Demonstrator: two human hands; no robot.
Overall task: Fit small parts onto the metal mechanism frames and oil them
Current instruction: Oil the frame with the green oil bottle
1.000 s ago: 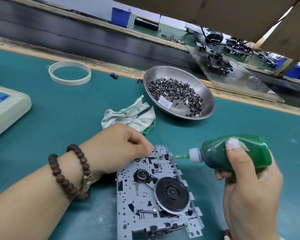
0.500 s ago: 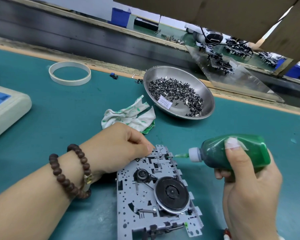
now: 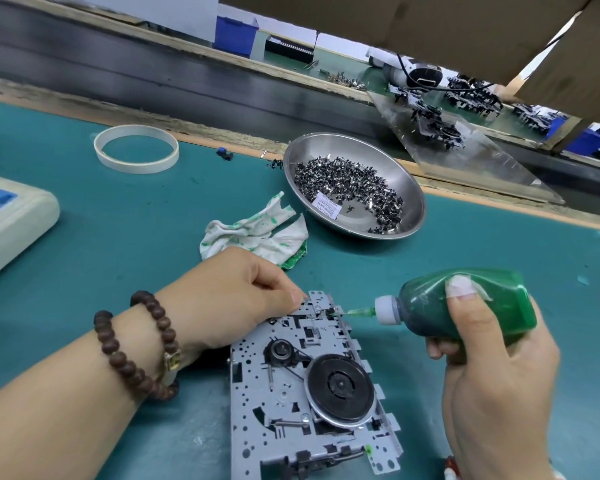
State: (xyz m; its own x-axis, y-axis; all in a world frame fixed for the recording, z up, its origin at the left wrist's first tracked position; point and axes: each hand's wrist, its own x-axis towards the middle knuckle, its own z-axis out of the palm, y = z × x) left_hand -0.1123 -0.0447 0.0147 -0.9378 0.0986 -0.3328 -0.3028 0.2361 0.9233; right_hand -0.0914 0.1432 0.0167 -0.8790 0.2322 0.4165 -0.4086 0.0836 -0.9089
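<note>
A grey metal mechanism frame (image 3: pixel 302 393) with a black flywheel lies on the green mat near the front edge. My left hand (image 3: pixel 232 299) rests curled at the frame's far left corner, fingertips pressing its top edge. My right hand (image 3: pixel 492 372) grips a green oil bottle (image 3: pixel 465 303) held sideways. Its green needle tip touches a small black part at the frame's far edge. A steel bowl (image 3: pixel 406 178) behind holds several small black and silver parts.
A white cloth with green stains (image 3: pixel 253 233) lies just beyond my left hand. A white ring (image 3: pixel 136 152) sits at the far left, a beige device (image 3: pixel 11 216) at the left edge. A conveyor and a clear sheet (image 3: pixel 471 164) with mechanisms run behind.
The bottle's needle tip has moved slightly left onto the frame's far edge. My left hand stays put on the frame's corner.
</note>
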